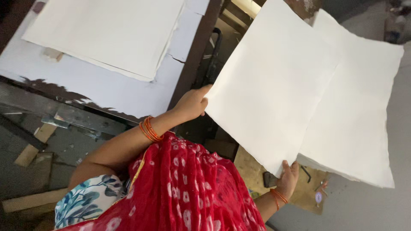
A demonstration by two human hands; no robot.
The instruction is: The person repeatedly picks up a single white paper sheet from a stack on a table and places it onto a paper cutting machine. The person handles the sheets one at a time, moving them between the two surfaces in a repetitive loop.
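Note:
I hold a large off-white sheet of paper up in the air with both hands. My left hand pinches its left edge and wears orange bangles at the wrist. My right hand grips the sheet's lower corner and also has orange bangles. Behind and to the right of this sheet lies a stack of similar white sheets, partly covered by the one I hold. A red patterned cloth drapes over my front.
To the left stands a white table with a dark wooden edge, bearing a pile of white sheets. A brown board with a small dark tool lies below the held sheet. Wooden planks rest on the grey floor at left.

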